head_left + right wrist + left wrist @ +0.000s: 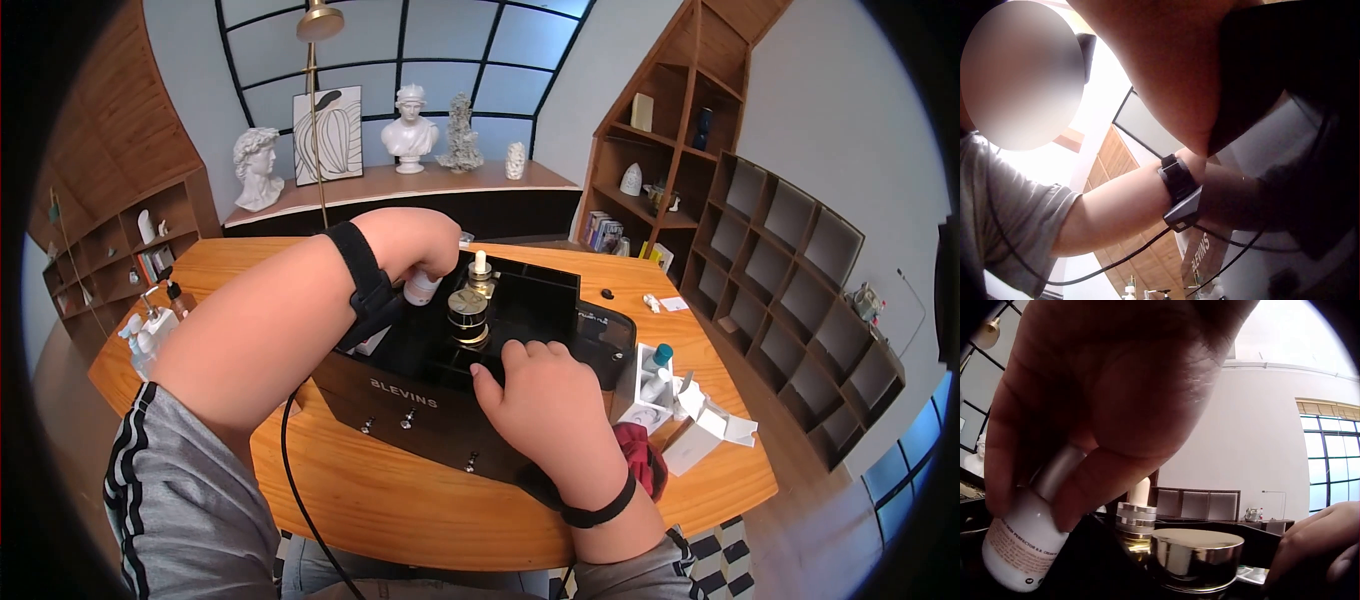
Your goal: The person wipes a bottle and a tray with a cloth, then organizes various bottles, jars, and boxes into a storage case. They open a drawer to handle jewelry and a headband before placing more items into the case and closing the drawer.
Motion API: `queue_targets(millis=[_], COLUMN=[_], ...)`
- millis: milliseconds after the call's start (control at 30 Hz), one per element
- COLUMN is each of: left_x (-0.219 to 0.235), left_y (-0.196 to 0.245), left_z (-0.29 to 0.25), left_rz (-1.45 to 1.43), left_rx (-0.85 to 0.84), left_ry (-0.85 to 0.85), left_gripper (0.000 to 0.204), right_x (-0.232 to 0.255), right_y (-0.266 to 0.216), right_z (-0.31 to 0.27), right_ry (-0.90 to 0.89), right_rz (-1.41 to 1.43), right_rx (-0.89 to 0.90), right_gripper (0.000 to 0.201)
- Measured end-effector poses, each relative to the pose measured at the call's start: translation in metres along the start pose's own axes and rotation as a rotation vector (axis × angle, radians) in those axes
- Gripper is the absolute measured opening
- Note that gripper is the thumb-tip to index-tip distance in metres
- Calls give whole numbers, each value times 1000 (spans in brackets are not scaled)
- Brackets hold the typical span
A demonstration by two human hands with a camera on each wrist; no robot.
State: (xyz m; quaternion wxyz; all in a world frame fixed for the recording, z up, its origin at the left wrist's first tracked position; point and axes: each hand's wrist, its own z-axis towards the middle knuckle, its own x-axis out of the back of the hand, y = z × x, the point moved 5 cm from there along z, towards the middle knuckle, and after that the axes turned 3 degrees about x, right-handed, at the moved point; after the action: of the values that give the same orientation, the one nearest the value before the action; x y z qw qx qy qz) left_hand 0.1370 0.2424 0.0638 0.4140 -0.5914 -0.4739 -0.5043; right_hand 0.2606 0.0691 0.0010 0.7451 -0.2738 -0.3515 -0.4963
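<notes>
My left hand [428,245] reaches over the far left part of a dark cosmetics organizer [345,395] lettered BLEVINS. Its fingers pinch a white B.B. cream bottle [1025,540] by the silvery upper part; the bottle tilts, with small print facing the left wrist camera. Beside it stand a dropper bottle [481,275] with a pale bulb and a jar [467,315] with a shiny gold lid. My right hand [545,405] rests on the organizer's near right edge, fingers loosely bent and holding nothing. The right wrist view shows mostly the forearms and the organizer's dark surface.
Right of the organizer are a white box of bottles [640,400], an opened white carton [700,440] and a dark red cloth [643,460]. Pump bottles [155,320] stand at the left edge of the wooden table [400,510]. A black cable [290,470] hangs down in front.
</notes>
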Motion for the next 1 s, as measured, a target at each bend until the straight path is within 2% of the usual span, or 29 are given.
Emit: queue_targets(millis=[200, 300, 500, 600, 633, 733, 800, 833, 1000], left_x=[-19, -15, -11, 2, 6, 26, 41, 45, 46], left_y=[0, 1, -8, -8, -10, -19, -29, -39, -114], left_z=[27, 26, 37, 12, 7, -23, -63, -75, -119], left_rz=[27, 47, 185, 135, 114, -106, -365, -358, -440], left_rx=[-49, -10, -108, -152, -162, -300, -323, -346, -243], left_ry=[-55, -64, 197, 212, 252, 545, 684, 765, 956], left_gripper=[23, 26, 32, 35, 31, 19, 11, 12, 14], right_x=[-1, -1, 0, 0, 1, -1, -1, -1, 0], right_y=[1, 1, 1, 0, 0, 0, 0, 0, -1], right_z=[0, 0, 0, 0, 1, 1, 1, 1, 0], right_ry=[-18, -23, -26, -27, -27, -12, -7, -3, 9], right_rz=[16, 15, 8, 0, -4, -12, -18, -20, -34], right_rx=[-10, -10, -1, -1, -1, 3, 3, 1, 10], right_gripper=[38, 39, 39, 39, 39, 39, 38, 38, 36])
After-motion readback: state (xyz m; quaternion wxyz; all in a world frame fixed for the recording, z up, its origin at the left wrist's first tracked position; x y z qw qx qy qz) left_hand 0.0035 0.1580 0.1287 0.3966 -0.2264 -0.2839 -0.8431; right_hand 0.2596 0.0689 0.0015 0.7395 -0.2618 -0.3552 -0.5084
